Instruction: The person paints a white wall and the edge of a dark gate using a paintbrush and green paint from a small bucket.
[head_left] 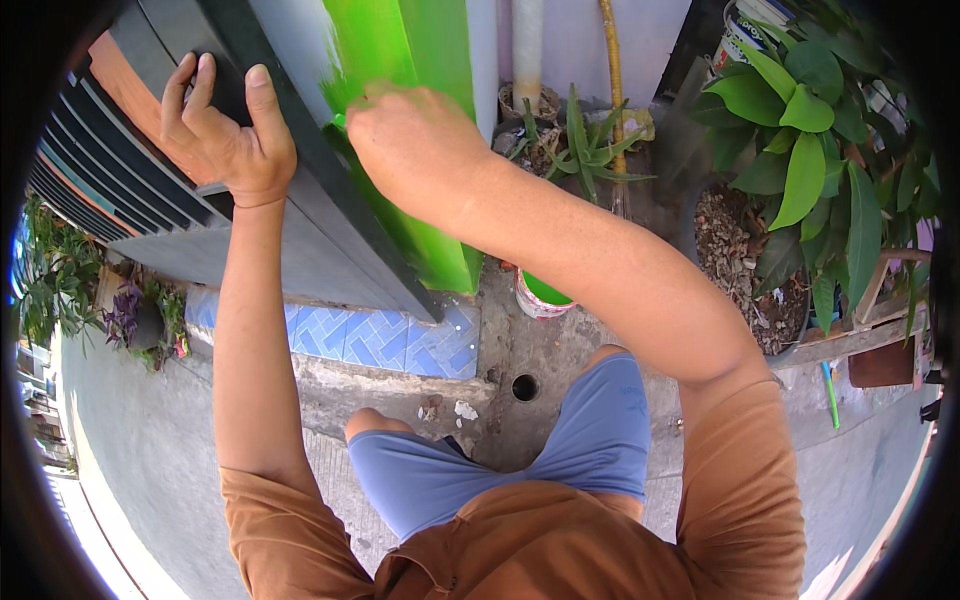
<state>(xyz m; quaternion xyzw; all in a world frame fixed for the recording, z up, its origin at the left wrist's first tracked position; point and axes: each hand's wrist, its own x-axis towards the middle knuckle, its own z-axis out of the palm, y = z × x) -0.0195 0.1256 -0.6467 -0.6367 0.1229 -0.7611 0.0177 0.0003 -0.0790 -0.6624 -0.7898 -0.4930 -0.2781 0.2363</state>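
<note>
Aloe [583, 150] and a bucket [540, 306] stand right of the green pillar [438, 45], a gate [330, 215] left; left hand [230, 140] spread, right hand [412, 135] curled, grip hidden.

Bright daylight fills the scene, vivid on the wall [440, 40] at 12 o'clock. The ground [140, 450] lies mostly in soft shade but burns to white at 8 o'clock. Leaves [800, 175] shine at 2 o'clock above dark gaps. The right hand [405, 125] looks slightly soft. Black vignetting rings everything; the gate [110, 150] bows at 10 o'clock.
</note>
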